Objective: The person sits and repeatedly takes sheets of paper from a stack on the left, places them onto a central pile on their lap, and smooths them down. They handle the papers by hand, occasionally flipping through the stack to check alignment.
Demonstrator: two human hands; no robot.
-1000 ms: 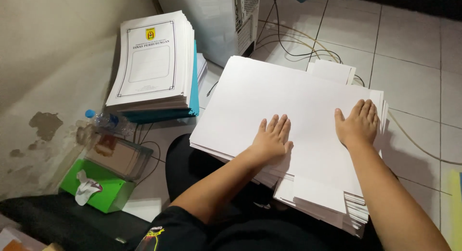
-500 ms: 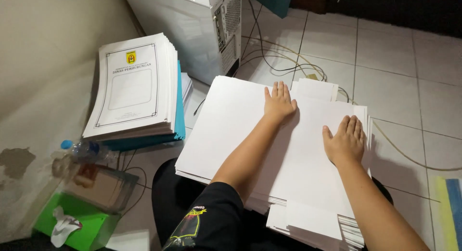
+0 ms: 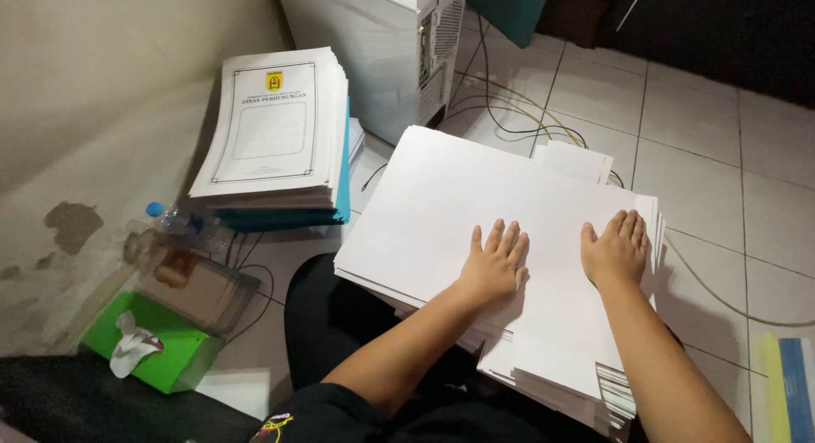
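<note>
**Both palms flat on the white paper stack**

The stack of blank white sheets [image 3: 441, 205] lies across your lap at the centre of the view, its lower layers fanned out unevenly toward 5 o'clock. Your left hand [image 3: 495, 262] rests palm down on the top sheet, fingers spread and extended, gripping nothing. Your right hand [image 3: 617, 249] lies flat just beside it at 3 o'clock, fingers also open and straight, close to the stack's right edge.

At 10 o'clock from the stack, a pile of printed cover pages [image 3: 273, 125] sits on the floor over teal sheets. A white machine [image 3: 390, 44] stands at 12 o'clock, with cables [image 3: 518, 112] trailing over the tiled floor [image 3: 705, 120]. At 8 o'clock sit a green tissue box [image 3: 157, 345], a clear plastic container [image 3: 199, 286] and a bottle with a blue cap [image 3: 170, 218].
</note>
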